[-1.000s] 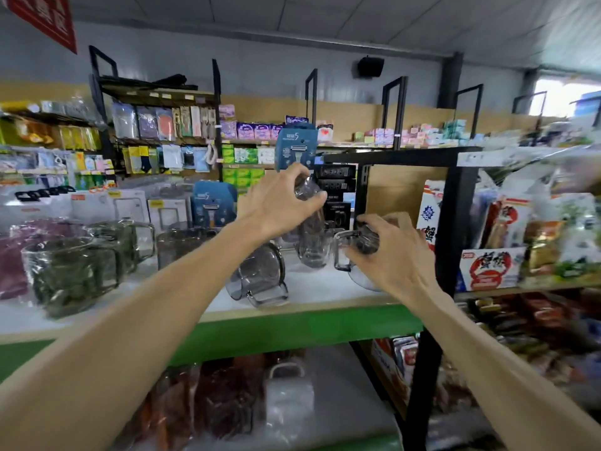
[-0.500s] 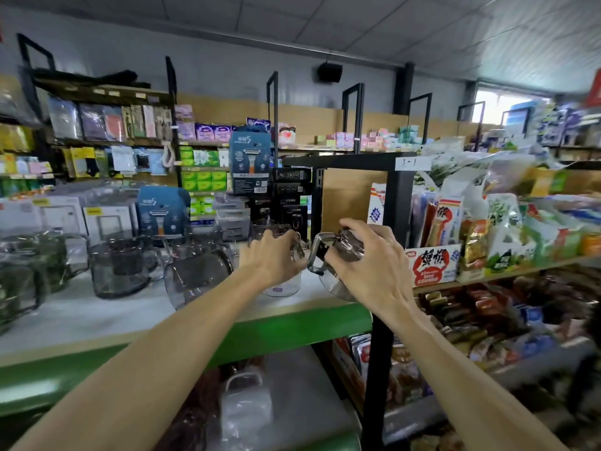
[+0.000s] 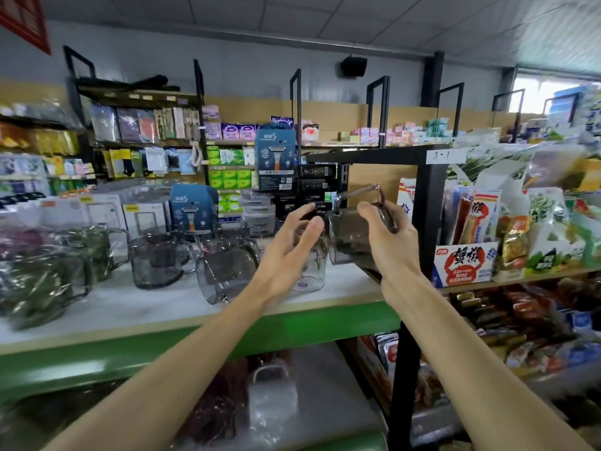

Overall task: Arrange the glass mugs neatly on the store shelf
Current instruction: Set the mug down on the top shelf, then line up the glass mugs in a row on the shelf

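Glass mugs sit along the shelf, razor boxes behind them. Right of the black post is a snack box, with more mugs on the lower shelf.

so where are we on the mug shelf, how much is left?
Partly done. Done: a dark upright mug stands on the shelf, with a clear mug upright near the left hand. In hand: the right hand grips a smoky mug tilted, handle up, above the shelf's right end; the left hand is open. Left: a tipped mug on its side, plus setting down the held one.
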The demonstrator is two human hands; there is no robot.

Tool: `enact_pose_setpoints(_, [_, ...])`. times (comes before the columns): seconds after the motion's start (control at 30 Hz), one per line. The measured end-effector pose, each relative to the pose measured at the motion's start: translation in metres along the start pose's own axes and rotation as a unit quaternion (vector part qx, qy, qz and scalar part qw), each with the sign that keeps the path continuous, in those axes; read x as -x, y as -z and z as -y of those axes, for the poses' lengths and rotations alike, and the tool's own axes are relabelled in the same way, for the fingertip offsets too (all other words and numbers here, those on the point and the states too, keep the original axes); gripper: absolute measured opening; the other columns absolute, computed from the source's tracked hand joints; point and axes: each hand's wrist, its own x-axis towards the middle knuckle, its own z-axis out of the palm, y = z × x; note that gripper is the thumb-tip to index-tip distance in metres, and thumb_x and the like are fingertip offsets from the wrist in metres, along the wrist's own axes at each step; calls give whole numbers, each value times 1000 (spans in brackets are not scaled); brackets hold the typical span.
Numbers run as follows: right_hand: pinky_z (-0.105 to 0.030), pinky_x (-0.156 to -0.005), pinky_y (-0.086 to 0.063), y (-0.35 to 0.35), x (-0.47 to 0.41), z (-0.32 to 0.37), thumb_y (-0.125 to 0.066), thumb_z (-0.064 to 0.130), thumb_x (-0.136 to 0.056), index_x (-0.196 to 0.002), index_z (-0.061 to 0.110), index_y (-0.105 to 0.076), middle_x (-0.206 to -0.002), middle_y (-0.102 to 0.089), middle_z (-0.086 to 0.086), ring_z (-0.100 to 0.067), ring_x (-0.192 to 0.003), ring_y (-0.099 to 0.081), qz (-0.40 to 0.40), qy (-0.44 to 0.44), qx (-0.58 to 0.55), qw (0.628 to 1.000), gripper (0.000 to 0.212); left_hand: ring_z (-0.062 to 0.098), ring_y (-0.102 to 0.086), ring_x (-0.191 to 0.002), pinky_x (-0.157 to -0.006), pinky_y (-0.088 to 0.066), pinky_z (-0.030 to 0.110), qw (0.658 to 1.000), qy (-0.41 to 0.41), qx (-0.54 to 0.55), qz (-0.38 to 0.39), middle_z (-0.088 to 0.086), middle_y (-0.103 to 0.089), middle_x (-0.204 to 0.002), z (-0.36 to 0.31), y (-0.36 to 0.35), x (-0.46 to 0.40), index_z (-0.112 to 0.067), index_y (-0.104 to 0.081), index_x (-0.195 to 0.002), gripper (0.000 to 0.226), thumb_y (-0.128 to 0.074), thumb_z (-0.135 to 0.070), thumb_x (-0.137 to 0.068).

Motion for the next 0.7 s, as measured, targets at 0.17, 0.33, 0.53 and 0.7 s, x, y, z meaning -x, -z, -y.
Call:
enact_pose_setpoints(0.17, [-51, -87, -58, -41, 13, 0, -71, 62, -70, -102, 43, -61, -108, -73, -1, -26, -100, -71, 44, -34, -68, 996, 39, -18, -62, -95, -72, -48, 6, 995, 13, 93, -40, -6, -59, -128, -7, 10, 11, -32, -42, -148, 65, -70, -37, -89])
enact_pose_setpoints(0.33, [-48, -79, -60, -74, 27, 5, -58, 65, -86, -114, 33, -56, -108, -73, -2, -22, -92, -73, 150, -55, -36, 986, 43, 3, -59, -116, -102, -50, 36, 989, 3, 43, -140, -14, -60, -128, -12, 52, 18, -39, -54, -136, 62, -77, -51, -79])
enact_pose_setpoints(0.53, [-38, -78, -56, -113, 51, 15, -58, 55, -92, -124, 28, -52, -94, -66, 7, -14, -83, -67, 166, 137, 117, 969, 42, 10, -63, -112, -101, -51, 44, 985, 7, -77, -154, -11, -64, -123, -22, 128, 28, -41, -52, -129, 61, -79, -51, -75])
enact_pose_setpoints(0.7, [-36, -75, -53, -159, 62, 18, -63, 24, -95, -99, 18, -68, -86, -70, 3, -14, -77, -65, 130, 300, 238, 914, 9, 12, -67, -98, -92, -55, 40, 979, 34, -136, -147, -8, -68, -103, -25, 188, 37, -32, -53, -126, 57, -81, -43, -78])
